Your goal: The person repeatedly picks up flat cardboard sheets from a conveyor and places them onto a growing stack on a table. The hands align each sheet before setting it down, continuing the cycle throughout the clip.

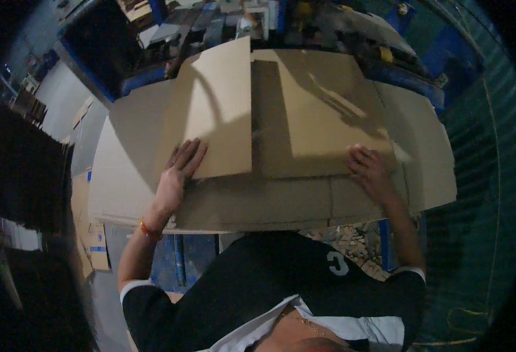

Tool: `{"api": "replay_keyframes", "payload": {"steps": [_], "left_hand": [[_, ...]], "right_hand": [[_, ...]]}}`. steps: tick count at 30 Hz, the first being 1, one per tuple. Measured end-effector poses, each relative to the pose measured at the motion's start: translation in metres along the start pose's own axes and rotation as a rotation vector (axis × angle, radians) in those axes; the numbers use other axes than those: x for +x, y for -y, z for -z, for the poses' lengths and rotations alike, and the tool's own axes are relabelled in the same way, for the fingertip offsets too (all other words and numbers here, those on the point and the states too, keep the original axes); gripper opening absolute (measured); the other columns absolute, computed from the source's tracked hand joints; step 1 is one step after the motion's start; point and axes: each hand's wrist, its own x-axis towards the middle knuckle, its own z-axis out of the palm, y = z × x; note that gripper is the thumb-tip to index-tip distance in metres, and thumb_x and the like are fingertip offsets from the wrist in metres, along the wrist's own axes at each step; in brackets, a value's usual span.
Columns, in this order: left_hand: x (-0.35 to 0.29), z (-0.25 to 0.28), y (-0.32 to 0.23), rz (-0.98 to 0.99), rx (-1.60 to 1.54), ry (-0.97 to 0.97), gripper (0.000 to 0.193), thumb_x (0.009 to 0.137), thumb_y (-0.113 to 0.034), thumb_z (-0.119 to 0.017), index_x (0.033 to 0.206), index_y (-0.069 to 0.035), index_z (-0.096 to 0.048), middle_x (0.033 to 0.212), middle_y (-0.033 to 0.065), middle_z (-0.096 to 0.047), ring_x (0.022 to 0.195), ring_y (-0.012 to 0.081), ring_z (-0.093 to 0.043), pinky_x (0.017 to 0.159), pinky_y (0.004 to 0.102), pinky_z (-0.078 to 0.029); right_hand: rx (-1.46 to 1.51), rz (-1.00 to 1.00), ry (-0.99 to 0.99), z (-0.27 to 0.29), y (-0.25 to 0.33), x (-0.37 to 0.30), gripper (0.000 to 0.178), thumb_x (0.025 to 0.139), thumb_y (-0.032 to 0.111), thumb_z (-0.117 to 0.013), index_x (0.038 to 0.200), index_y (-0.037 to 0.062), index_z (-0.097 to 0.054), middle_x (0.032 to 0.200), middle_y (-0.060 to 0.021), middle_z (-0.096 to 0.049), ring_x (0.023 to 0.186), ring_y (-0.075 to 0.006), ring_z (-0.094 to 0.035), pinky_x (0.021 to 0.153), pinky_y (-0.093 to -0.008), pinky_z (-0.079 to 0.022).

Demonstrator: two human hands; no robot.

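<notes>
A brown cardboard blank lies before me, its left panel [220, 111] raised at the middle edge and its right panel [328, 129] lower and flatter. My left hand [181, 164] rests on the lower left corner of the left panel, fingers stretched out, palm down. On the lower right part of the right panel, my right hand [369, 170] lies with fingers extended and slightly bent. A larger cardboard sheet [240, 202] spreads underneath both panels. Whether the two panels are one piece is hard to tell.
A machine with a blue frame [457, 70] and metal parts stands along the far side. Cardboard scraps [358, 246] lie on the floor below the near edge. Flat cardboard pieces [85, 234] are at the left. A dark green corrugated surface [469, 234] runs along the right.
</notes>
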Motion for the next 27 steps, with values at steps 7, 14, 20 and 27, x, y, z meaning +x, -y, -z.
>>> {"api": "replay_keyframes", "payload": {"steps": [7,14,20,27], "left_hand": [[-0.024,-0.008,-0.074,-0.37,-0.12,0.009,0.042,0.07,-0.012,-0.063,0.112,-0.006,-0.059,0.121,0.0156,-0.053,0.113,0.0333,-0.048,0.097,0.0474,-0.037],[0.03,-0.059,-0.072,0.392,-0.193,0.38,0.033,0.088,-0.017,-0.053,0.118,-0.002,-0.053,0.12,0.0174,-0.052,0.107,0.0318,-0.051,0.092,0.0376,-0.04],[0.069,-0.089,-0.033,0.584,-1.031,-0.254,0.041,0.093,-0.028,-0.05,0.123,-0.001,-0.05,0.12,0.0114,-0.052,0.104,0.0221,-0.051,0.093,0.0318,-0.038],[0.115,-0.065,-0.033,0.906,-0.864,0.126,0.052,0.086,-0.043,-0.056,0.108,0.004,-0.06,0.105,0.0125,-0.061,0.098,0.0223,-0.053,0.091,0.0311,-0.037]], "right_hand": [[0.94,-0.259,-0.211,-0.003,0.0,-0.001,0.039,0.088,0.026,-0.051,0.124,0.0111,-0.053,0.131,-0.0071,-0.048,0.122,-0.0284,-0.042,0.104,-0.041,-0.031],[0.587,-0.963,-0.275,-0.03,-0.171,0.06,0.035,0.091,0.019,-0.045,0.122,0.0044,-0.053,0.121,-0.0112,-0.054,0.102,-0.0232,-0.056,0.087,-0.0376,-0.044],[0.808,-0.851,-0.097,-0.071,-0.205,0.106,0.036,0.091,0.024,-0.042,0.116,0.0007,-0.055,0.114,-0.0133,-0.057,0.096,-0.025,-0.056,0.084,-0.0378,-0.043],[1.306,-1.111,-0.016,-0.055,-0.159,0.093,0.039,0.095,0.031,-0.042,0.124,0.0052,-0.05,0.122,-0.0081,-0.054,0.103,-0.0207,-0.056,0.088,-0.0362,-0.045]]}}
